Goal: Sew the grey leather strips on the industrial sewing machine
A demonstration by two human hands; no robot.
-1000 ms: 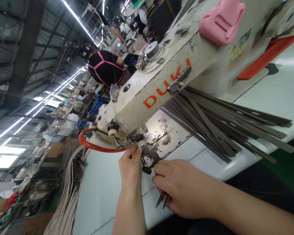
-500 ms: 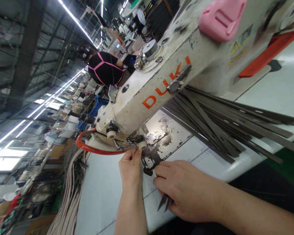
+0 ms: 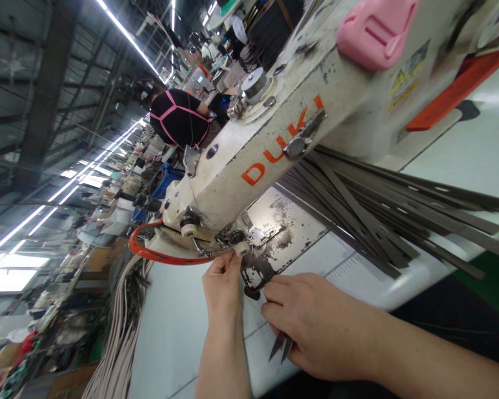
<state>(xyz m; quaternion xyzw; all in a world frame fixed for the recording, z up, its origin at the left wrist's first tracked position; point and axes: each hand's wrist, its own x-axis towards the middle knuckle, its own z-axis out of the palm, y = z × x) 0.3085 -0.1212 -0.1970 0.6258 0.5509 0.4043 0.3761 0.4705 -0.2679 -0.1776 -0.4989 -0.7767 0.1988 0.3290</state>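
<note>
Head view: left hand (image 3: 221,282), lower centre, fingertips pinched beside sewing machine (image 3: 224,183), contents indiscernible; right hand (image 3: 316,324), lower right, curls around pointed blades (image 3: 276,348).

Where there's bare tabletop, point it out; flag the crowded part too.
Bare tabletop lies between the left hand and the pale straps, and between the orange bar and dark strips. Crowded: where those strips fan out from under the sewing machine.

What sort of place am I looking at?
Probably a sewing workshop or factory: a sewing machine stands in the foreground, long dark strips lie partly beneath it, and a co-worker is visible beyond.
</note>
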